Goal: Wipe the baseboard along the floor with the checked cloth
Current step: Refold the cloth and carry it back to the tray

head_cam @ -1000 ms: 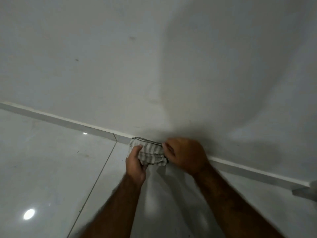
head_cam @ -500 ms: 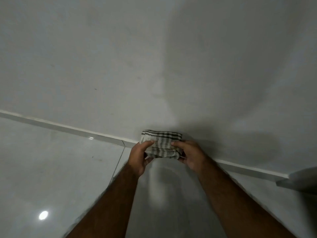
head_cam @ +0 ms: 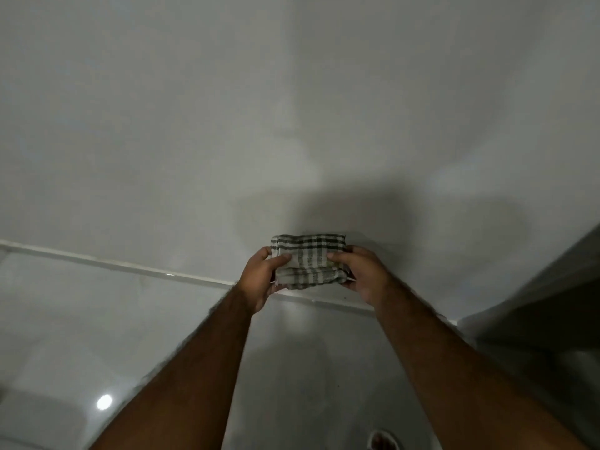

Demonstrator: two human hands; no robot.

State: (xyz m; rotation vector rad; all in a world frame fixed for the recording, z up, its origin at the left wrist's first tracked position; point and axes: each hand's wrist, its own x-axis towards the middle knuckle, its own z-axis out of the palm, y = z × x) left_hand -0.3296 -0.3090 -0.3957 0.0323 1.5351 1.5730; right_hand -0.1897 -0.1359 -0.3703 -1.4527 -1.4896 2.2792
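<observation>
Glossy pale floor tiles (head_cam: 81, 319) are running up to a plain grey-white wall (head_cam: 227, 108), w/ the white baseboard (head_cam: 130, 266) sitting along the join, slanting down to the right. A light spot (head_cam: 104, 401) is reflecting off the tile at lower left. A dark panel (head_cam: 552, 303) is closing off the right side, hiding the baseboard's far end. One cloth (head_cam: 308, 263), two hands: left hand (head_cam: 259, 282) & right hand (head_cam: 363, 274) are each pinching an end of the folded checked cloth, fingers curled round it, held up off the baseboard in front of the wall. Both forearms are crossing the floor.
</observation>
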